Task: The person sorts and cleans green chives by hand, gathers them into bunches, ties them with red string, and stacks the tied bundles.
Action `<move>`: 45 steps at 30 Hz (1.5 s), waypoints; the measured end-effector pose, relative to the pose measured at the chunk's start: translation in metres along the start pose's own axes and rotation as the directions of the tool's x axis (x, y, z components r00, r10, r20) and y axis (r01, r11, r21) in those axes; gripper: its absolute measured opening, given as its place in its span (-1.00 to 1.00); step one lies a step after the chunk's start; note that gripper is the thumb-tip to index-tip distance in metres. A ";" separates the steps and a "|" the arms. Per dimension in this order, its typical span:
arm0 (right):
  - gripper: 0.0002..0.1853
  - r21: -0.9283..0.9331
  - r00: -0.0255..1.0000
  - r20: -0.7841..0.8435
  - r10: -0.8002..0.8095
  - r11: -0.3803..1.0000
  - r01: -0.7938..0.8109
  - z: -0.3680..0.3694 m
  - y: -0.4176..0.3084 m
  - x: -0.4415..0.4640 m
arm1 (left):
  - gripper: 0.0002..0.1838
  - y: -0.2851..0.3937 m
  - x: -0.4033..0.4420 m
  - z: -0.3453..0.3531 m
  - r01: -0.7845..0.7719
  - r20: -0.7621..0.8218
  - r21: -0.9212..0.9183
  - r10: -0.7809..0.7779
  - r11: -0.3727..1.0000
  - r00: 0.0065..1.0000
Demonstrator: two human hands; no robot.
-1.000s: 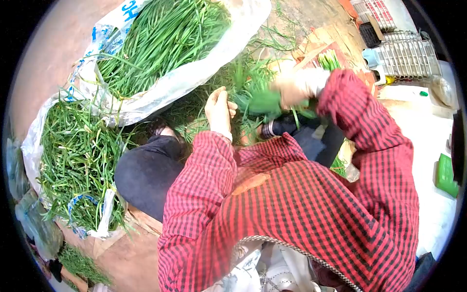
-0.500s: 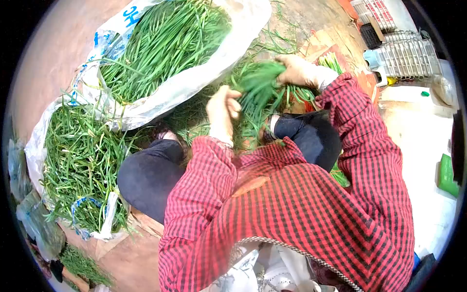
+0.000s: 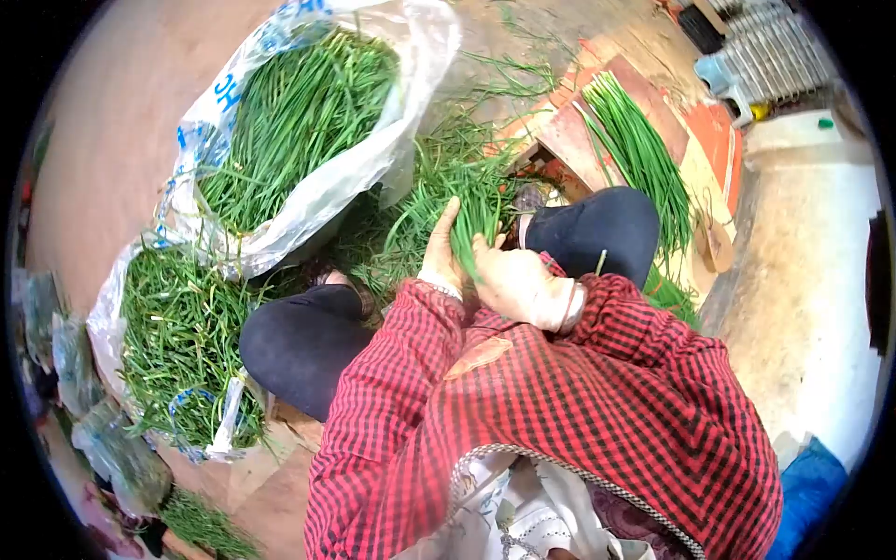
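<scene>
In front of my body, between my bent knees, a small bunch of green chives (image 3: 474, 219) is held in both hands. My left hand (image 3: 442, 252) is wrapped against its left side with the thumb pointing up; its other fingers are mostly hidden behind the leaves. My right hand (image 3: 519, 282) is closed around the lower end of the bunch, close to my lap. Loose chives (image 3: 425, 201) lie on the floor just beyond my hands. A neat row of chives (image 3: 639, 149) rests on a reddish board (image 3: 571, 140) to the right.
A white plastic bag (image 3: 411, 112) full of long chives (image 3: 308, 121) stands ahead to the left. Nearer on the left is another bag (image 3: 110, 313) heaped with shorter, tangled greens (image 3: 182, 336). Filled clear bags (image 3: 121, 462) line the far left; a metal rack (image 3: 775, 61) sits at upper right.
My right hand has come down and left from beside the board to my lap, next to my left hand. The bunch is now upright between both hands, and the row on the board is uncovered.
</scene>
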State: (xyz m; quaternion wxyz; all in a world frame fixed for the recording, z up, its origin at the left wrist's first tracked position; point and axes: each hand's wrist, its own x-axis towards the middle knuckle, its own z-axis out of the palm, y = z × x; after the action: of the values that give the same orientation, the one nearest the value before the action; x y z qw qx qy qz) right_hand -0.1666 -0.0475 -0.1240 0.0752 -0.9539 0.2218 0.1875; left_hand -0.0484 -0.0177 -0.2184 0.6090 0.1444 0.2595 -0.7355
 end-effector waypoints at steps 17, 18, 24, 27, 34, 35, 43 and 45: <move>-0.28 0.634 0.995 -0.015 0.101 -0.768 0.088 -0.001 0.074 0.007 | -0.50 -0.064 -0.073 0.091 -0.319 0.245 0.941 0.423 0.114 0.872; -0.43 0.656 0.949 -0.161 0.272 -0.689 0.309 -0.057 0.067 -0.013 | -0.48 -0.071 -0.080 0.097 -0.297 0.223 0.950 0.452 0.098 0.864; -0.57 0.457 0.932 -0.210 0.294 -0.814 0.359 -0.039 0.111 0.075 | -0.38 -0.051 -0.137 0.096 -0.328 0.322 0.942 0.457 -0.069 0.829; -0.47 0.866 0.852 -0.306 0.426 -0.248 0.434 -0.071 0.102 0.072 | -0.39 -0.050 -0.185 0.114 -0.282 0.185 0.947 0.455 0.153 0.871; -0.54 0.909 0.928 -0.373 0.023 -0.189 0.370 -0.007 0.081 0.114 | -0.41 -0.054 -0.261 0.083 -0.110 -0.085 0.919 0.463 0.378 0.882; -0.55 0.929 0.929 -0.369 -0.041 0.000 0.369 -0.006 0.084 0.120 | -0.40 -0.062 -0.262 0.076 -0.132 -0.124 0.884 0.497 0.449 0.859; -0.54 0.869 0.907 -0.295 0.302 0.479 0.124 -0.063 0.099 0.117 | -0.41 -0.074 -0.276 0.039 -0.220 -0.147 0.783 0.516 0.582 0.844; -0.34 0.911 0.749 -0.206 0.630 0.403 -0.089 -0.054 0.129 0.127 | -0.43 -0.076 -0.281 0.032 -0.263 -0.118 0.784 0.551 0.562 0.826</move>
State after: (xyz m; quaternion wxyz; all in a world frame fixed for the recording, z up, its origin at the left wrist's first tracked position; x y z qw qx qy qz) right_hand -0.1016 -0.2250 -0.1323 0.4307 -0.7189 0.5059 -0.2042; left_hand -0.0584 0.2043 -0.0280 0.5956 0.5631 0.0014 -0.5728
